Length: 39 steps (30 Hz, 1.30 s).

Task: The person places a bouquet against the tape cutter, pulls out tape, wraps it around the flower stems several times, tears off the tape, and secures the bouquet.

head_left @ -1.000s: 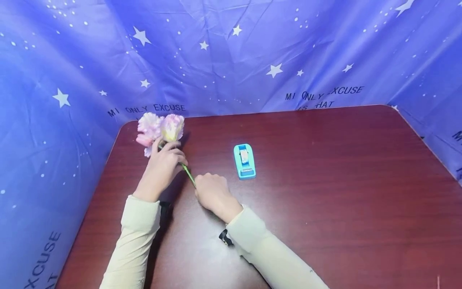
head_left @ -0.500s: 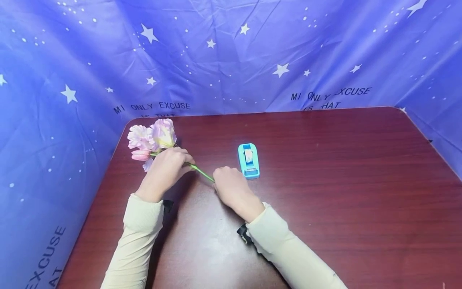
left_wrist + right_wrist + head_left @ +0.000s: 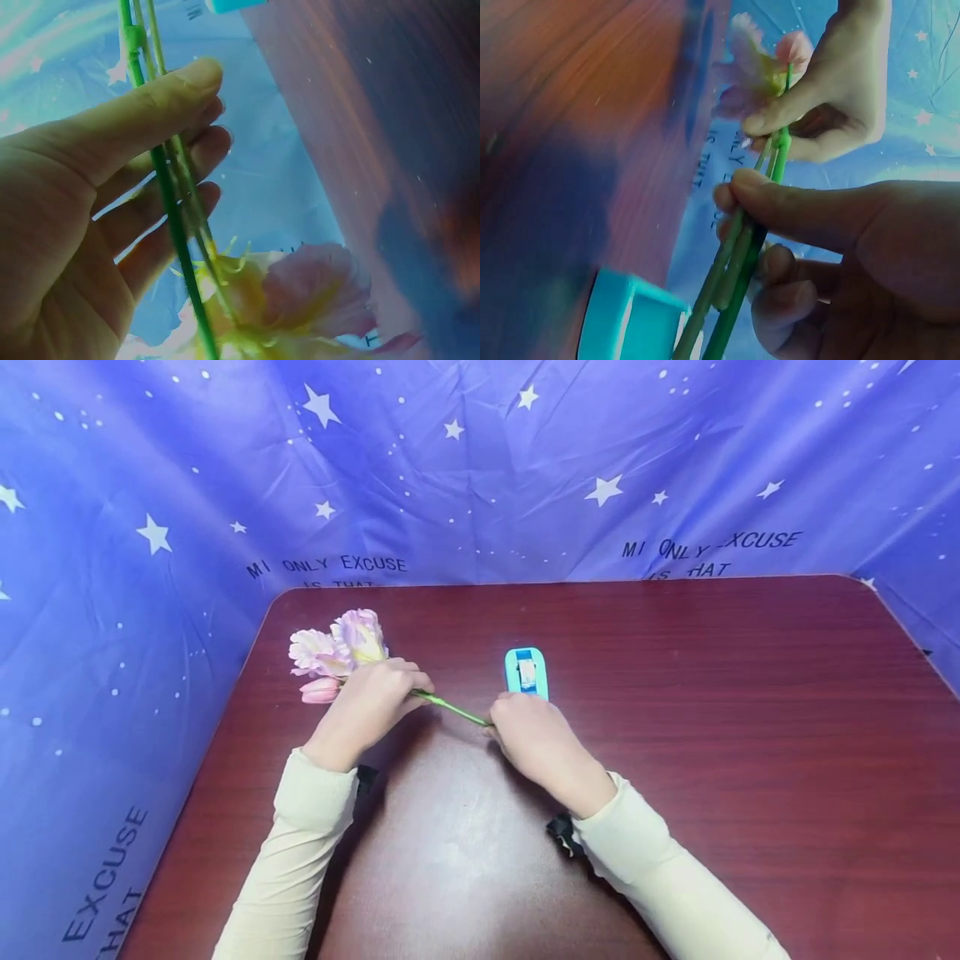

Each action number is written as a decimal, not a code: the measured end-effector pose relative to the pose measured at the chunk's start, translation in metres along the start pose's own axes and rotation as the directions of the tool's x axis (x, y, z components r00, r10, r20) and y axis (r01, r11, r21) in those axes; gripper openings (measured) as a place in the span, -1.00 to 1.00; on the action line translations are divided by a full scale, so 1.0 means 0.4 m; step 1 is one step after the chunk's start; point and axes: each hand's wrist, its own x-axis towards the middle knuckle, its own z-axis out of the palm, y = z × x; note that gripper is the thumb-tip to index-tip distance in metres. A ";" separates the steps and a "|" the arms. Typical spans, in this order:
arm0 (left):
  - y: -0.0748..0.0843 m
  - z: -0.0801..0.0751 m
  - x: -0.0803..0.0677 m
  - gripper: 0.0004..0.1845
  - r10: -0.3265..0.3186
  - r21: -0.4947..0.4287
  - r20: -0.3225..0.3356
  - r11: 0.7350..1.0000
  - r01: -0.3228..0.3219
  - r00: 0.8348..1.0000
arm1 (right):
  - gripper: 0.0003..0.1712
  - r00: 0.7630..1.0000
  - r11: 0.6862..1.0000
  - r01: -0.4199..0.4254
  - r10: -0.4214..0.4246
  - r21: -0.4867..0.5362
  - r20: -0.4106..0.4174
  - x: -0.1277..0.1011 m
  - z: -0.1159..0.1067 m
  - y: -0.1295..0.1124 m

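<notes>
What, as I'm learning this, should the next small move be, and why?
Perhaps the right hand should let go of the stems and reach for the tape dispenser: the left hand also pinches them nearer the flowers, and the dispenser sits beyond the right hand.

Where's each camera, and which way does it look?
Head: on the head, facing forward and down at the table; left hand, right hand and sleeves show.
Left wrist: on that wrist, facing stems and flowers; only the left hand shows.
Right wrist: on that wrist, facing the stems; both hands show.
Both wrist views share the left hand, stems and flowers.
</notes>
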 end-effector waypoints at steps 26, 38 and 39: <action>0.127 0.064 0.032 -0.97 0.152 -0.054 0.121 0.988 -0.146 0.981 | -0.83 0.980 0.982 0.100 -0.125 0.161 0.155 -0.072 -0.037 0.241; 0.175 0.088 0.034 -0.92 0.104 -0.024 0.122 0.995 -0.102 0.987 | -0.85 0.967 0.982 0.033 -0.079 0.187 0.243 -0.062 -0.037 0.303; 0.176 0.089 0.035 -0.92 0.109 -0.022 0.119 0.994 -0.108 0.987 | -0.85 0.965 0.982 0.029 -0.076 0.189 0.249 -0.061 -0.038 0.306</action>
